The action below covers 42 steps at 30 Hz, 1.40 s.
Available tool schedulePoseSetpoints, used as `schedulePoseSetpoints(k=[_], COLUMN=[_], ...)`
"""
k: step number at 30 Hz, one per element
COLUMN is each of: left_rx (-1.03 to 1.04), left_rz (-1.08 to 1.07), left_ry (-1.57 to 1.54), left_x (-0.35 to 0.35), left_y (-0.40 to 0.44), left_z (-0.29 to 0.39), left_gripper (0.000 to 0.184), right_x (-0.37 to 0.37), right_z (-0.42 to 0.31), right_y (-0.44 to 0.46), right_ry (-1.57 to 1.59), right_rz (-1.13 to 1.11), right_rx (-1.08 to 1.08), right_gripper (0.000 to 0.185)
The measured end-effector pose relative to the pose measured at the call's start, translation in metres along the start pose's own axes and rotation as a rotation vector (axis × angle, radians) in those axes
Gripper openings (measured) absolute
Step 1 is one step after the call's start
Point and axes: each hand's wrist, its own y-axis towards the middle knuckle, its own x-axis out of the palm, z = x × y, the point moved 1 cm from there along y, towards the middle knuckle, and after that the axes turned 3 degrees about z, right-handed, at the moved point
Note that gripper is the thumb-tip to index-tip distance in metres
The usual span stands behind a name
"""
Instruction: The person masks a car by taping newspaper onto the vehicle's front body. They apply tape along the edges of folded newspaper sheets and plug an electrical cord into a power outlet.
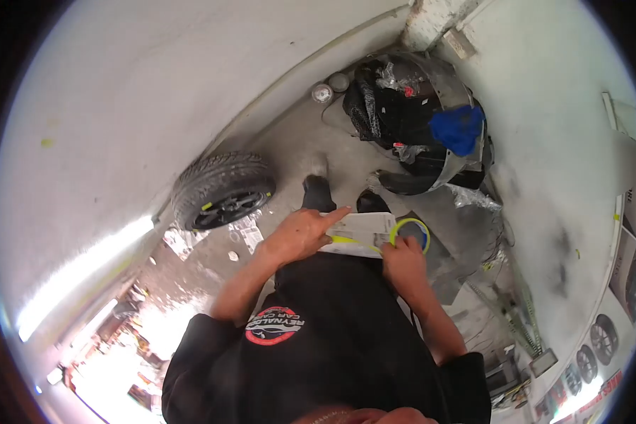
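Gripping a roll of bright yellow tape (426, 233) between thumb and fingers, the right hand (405, 261) sits at the right edge of a white board (360, 225). A yellow strip (343, 240) runs across the board toward the left hand (300, 233), which is partly curled at the left edge, its index finger reaching over the far left corner; I cannot tell whether it pinches the strip. Two small round containers (322, 93) stand on the floor beside the wall's foot, near the far corner, contents unclear. A black shirt (332, 332) bears a round logo (274, 326), upside down from here: "REYNALD" and "CAR" can be read, the remaining letters less surely. Posters (604, 339) on the right wall picture wheels, their red lettering illegible.
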Motion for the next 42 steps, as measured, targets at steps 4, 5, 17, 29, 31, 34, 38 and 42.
schedulePoseSetpoints(k=[4, 5, 17, 29, 31, 34, 38, 42], left_rx=[-0.063, -0.081, -0.189, -0.018, -0.010, -0.013, -0.066, -0.444], left_rz=[-0.138, -0.116, -0.270, -0.946, -0.945, -0.712, -0.120, 0.302], left_ry=[-0.170, -0.234, 0.623, 0.792, 0.671, 0.456, 0.508, 0.164], left_x=[-0.044, -0.036, 0.187, 0.285, 0.302, 0.292, 0.290, 0.299], left_y=[0.080, 0.108, 0.395, 0.490, 0.453, 0.389, 0.406, 0.511], left_z=[-0.087, -0.129, -0.542, -0.591, -0.623, -0.598, -0.623, -0.674], left_gripper=[0.055, 0.048, 0.032, 0.049, 0.035, 0.028, 0.045, 0.071], right_x=[0.026, 0.029, 0.191, 0.228, 0.221, 0.219, 0.217, 0.235], right_z=[0.008, 0.003, -0.042, -0.014, -0.008, -0.009, -0.004, -0.008], right_y=[0.013, 0.018, 0.105, 0.132, 0.143, 0.138, 0.141, 0.140], right_ry=[0.032, 0.054, 0.469, 0.660, 0.701, 0.652, 0.663, 0.684], right_rz=[-0.035, -0.056, -0.342, -0.440, -0.437, -0.438, -0.426, -0.513], right_rx=[0.367, 0.449, 0.894, 1.003, 1.019, 0.971, 0.943, 0.998], right_gripper=[0.014, 0.015, 0.025, 0.035, 0.031, 0.031, 0.030, 0.031])
